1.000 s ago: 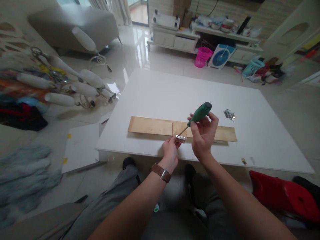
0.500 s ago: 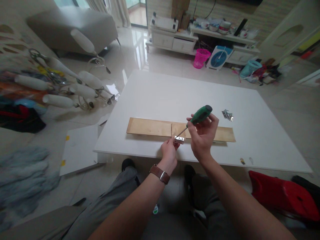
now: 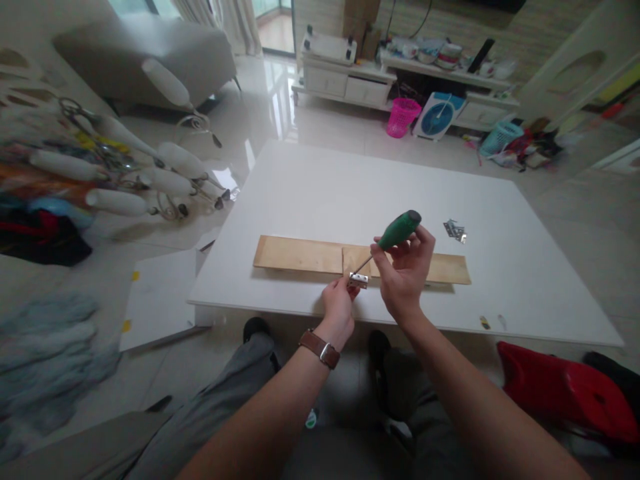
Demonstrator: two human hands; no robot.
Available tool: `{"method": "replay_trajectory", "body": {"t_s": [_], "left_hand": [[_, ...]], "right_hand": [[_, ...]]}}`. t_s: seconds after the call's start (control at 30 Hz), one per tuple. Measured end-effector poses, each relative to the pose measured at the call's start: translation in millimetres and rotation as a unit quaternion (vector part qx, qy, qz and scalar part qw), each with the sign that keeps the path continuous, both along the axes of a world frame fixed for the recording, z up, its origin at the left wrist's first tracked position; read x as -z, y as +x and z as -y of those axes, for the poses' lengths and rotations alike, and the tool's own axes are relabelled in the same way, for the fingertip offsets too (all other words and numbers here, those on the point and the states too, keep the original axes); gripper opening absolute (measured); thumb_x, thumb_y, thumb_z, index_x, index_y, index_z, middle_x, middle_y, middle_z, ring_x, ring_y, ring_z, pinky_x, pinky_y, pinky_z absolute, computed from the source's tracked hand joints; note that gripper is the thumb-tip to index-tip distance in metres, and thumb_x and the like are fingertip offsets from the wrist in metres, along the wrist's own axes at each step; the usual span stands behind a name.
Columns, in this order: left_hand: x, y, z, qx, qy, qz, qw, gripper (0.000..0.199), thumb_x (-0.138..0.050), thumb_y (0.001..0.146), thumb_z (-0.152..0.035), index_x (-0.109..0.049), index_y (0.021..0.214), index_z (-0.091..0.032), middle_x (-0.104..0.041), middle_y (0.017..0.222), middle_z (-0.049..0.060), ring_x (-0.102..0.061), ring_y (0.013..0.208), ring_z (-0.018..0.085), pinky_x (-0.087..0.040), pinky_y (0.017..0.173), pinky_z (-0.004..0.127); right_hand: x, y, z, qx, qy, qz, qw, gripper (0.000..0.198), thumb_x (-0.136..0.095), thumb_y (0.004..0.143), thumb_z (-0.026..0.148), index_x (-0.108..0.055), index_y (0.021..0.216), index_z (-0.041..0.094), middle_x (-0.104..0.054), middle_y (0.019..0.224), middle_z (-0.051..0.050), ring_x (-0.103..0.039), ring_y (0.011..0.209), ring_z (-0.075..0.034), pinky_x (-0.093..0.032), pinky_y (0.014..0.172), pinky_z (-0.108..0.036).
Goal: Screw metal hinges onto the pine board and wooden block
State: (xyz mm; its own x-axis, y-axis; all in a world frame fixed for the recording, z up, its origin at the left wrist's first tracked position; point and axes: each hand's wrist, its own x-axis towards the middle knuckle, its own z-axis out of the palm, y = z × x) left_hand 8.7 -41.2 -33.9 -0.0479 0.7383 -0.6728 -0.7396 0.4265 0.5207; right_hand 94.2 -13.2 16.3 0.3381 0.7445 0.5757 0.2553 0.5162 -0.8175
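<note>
My right hand [image 3: 407, 273] is closed around a screwdriver [image 3: 399, 230] with a green handle and a dark end. Its shaft slants down to the left, and the tip meets a small silver hinge [image 3: 359, 281] with holes. The fingers of my left hand [image 3: 340, 303] pinch this hinge at the front edge of a wooden board [image 3: 300, 255]. A short wooden piece [image 3: 354, 259] crosses the board's middle, just behind the hinge. Under the board lies a large white panel [image 3: 310, 193]. Whether a screw sits beneath the tip is too small to tell.
Several metal hinges and screws [image 3: 455, 231] lie on the panel at the right. Two small items, one a yellow-and-black piece [image 3: 485, 323], rest near its front edge. A red plastic object [image 3: 565, 393] stands front right. Lamp arms with white shades [image 3: 175, 160] spread at the left.
The screwdriver's handle has shifted slightly left and my right hand has moved a little with it. My left hand and the hinge look the same.
</note>
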Motion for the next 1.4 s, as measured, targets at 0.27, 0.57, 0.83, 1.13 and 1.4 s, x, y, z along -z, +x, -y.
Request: {"method": "replay_trajectory", "body": {"t_s": [0.27, 0.57, 0.83, 1.13, 1.4], "left_hand": [[-5.3, 0.3, -0.5, -0.005, -0.014, -0.001, 1.000, 0.019, -0.073, 0.091, -0.011, -0.069, 0.073, -0.013, -0.073, 0.073, 0.005, -0.067, 0.068, 0.011, -0.054, 0.079, 0.027], [-11.4, -0.2, -0.5, -0.011, -0.029, -0.006, 1.000, 0.025, -0.067, 0.096, -0.007, -0.070, 0.071, -0.012, -0.071, 0.075, 0.005, -0.065, 0.068, 0.010, -0.052, 0.076, 0.025], [-5.1, -0.2, -0.4, -0.007, -0.019, -0.004, 1.000, 0.020, -0.073, 0.094, -0.013, -0.070, 0.074, -0.013, -0.072, 0.076, 0.004, -0.065, 0.070, 0.011, -0.052, 0.079, 0.027], [-7.0, 0.4, -1.1, -0.011, -0.025, 0.002, 1.000, 0.019, -0.075, 0.092, -0.012, -0.070, 0.073, -0.013, -0.072, 0.075, 0.004, -0.064, 0.069, 0.011, -0.051, 0.077, 0.027], [-9.7, 0.6, -0.7, -0.017, -0.036, 0.002, 0.999, 0.021, -0.070, 0.092, -0.007, -0.070, 0.072, -0.013, -0.073, 0.074, 0.004, -0.065, 0.069, 0.011, -0.051, 0.077, 0.026]], "right_hand": [[1.0, 2.0, 2.5, -0.026, -0.013, 0.001, 1.000, 0.051, -0.068, 0.096, 0.029, -0.046, 0.142, 0.036, -0.072, 0.117, -0.004, -0.077, 0.106, -0.022, -0.066, 0.087, -0.041], [1.0, 2.7, -0.2, -0.024, 0.006, -0.005, 1.000, 0.059, -0.077, 0.090, 0.023, -0.049, 0.139, 0.041, -0.068, 0.112, 0.002, -0.078, 0.101, -0.019, -0.065, 0.087, -0.037], [2.7, 3.6, -0.6, -0.011, -0.012, 0.010, 1.000, 0.057, -0.074, 0.092, 0.029, -0.046, 0.141, 0.038, -0.070, 0.119, -0.001, -0.076, 0.101, -0.020, -0.064, 0.088, -0.038], [-1.8, 3.1, 3.7, -0.019, -0.029, 0.019, 0.999, 0.051, -0.066, 0.098, 0.031, -0.043, 0.143, 0.037, -0.070, 0.119, -0.004, -0.077, 0.108, -0.022, -0.064, 0.091, -0.041], [-2.7, 3.7, 1.1, 0.010, -0.037, 0.033, 0.999, 0.059, -0.077, 0.091, 0.035, -0.042, 0.139, 0.037, -0.066, 0.118, -0.001, -0.076, 0.099, -0.019, -0.066, 0.090, -0.038]]}}
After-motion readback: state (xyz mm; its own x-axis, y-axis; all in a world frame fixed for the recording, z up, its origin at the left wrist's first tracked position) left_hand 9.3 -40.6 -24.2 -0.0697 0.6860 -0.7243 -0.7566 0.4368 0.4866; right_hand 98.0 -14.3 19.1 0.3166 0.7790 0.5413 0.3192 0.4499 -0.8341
